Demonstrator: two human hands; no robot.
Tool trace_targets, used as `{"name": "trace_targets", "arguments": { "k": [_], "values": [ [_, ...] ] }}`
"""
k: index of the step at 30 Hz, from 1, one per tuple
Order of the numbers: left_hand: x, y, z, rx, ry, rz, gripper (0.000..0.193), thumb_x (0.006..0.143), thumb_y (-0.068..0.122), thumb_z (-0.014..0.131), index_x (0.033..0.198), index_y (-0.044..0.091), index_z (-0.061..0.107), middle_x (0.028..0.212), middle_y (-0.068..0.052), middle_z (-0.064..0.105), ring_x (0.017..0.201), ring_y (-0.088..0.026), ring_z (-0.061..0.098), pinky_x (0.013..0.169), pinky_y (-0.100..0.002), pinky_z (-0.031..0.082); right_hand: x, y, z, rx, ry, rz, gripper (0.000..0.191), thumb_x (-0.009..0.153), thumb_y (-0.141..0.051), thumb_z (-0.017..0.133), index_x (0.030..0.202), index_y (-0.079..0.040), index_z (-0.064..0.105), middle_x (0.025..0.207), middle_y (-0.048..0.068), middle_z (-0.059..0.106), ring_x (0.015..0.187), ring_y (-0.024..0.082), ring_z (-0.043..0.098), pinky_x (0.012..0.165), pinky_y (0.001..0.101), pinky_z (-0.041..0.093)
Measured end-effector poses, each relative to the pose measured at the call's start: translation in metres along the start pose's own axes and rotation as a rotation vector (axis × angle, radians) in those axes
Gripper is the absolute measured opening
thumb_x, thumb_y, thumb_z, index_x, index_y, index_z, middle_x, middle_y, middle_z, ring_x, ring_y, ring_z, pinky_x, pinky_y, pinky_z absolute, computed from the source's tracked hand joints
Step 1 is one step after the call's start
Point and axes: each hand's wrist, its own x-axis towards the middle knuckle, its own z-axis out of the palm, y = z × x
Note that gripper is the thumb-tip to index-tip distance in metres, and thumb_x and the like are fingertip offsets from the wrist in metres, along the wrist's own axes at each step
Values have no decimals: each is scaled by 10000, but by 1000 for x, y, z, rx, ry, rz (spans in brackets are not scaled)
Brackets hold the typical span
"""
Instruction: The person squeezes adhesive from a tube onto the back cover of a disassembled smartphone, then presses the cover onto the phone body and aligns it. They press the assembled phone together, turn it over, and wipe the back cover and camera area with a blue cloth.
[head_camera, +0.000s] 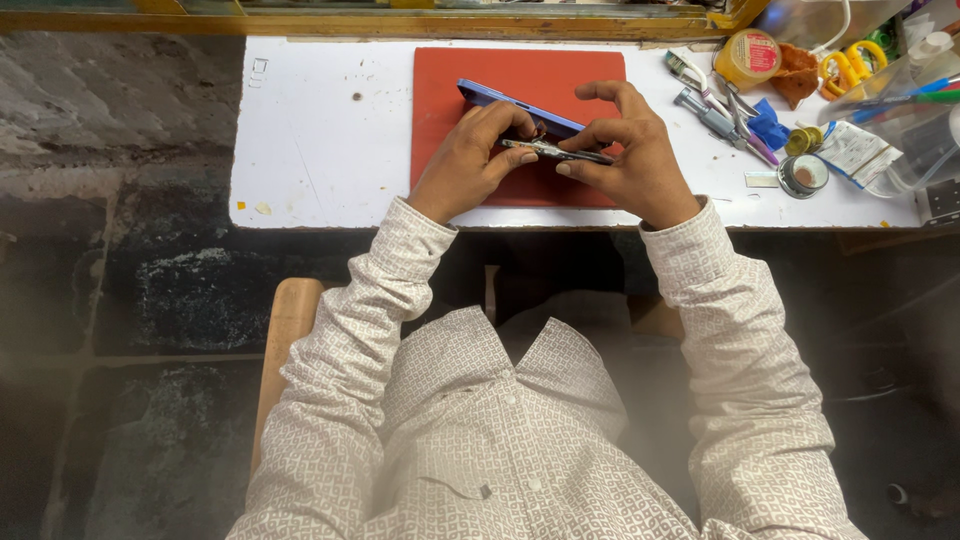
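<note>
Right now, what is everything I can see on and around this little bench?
phone: one, blue-purple, held tilted over the mat
mat: one, red, middle of the table
table: one, white
hand tools: several, metal, right of the mat
tape rolls: a few, near the table's right edge
scissors: one pair, yellow handles, far right
stool: one, wooden, under the person
left hand: gripping the phone
right hand: gripping the phone
</note>
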Motion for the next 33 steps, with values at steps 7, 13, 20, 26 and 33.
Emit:
{"name": "trace_targets", "arguments": {
  "k": [7,13,20,26,33],
  "values": [
    [1,0,0,-7,15,15,232,948,162,750,1127,69,636,1046,-41,667,1012,-217,629,931,-365,530,-1,-2,3,62,30,87,264,760,-133,918,989,-135,786,1453,154,550,1331,313,569,966,369,577],
    [2,1,-1,-10,-2,-2,164,957,155,740,1080,71,671,1027,-31,665,1001,-212,619,905,-353,530,-5,-1,6,-105,83,-21,274,748,-90,945,981,-97,802,1472,174,558,1401,357,508,1130,462,473],
    [5,2,0,31,-1,2,156,958,174,747,1064,83,679,1006,-26,659,976,-206,607,892,-357,523,-9,-7,4,-77,170,-9,304,751,-153,945,956,-71,736,1473,191,528,1402,362,507,1127,466,473],
    [4,3,-4,37,6,24,158,957,164,747,1070,79,678,1017,-33,663,980,-220,604,907,-368,513,-2,-16,3,-182,155,-108,179,888,-58,834,1046,-80,753,1501,171,533,1452,387,469,1239,517,370],
    [5,5,-3,9,2,31,163,955,172,750,1067,83,673,1017,-29,664,977,-225,606,905,-365,513,9,-18,5,-286,43,-132,142,906,-110,826,1020,-77,747,1501,182,512,1408,426,446,1241,594,243]
  ]
}}
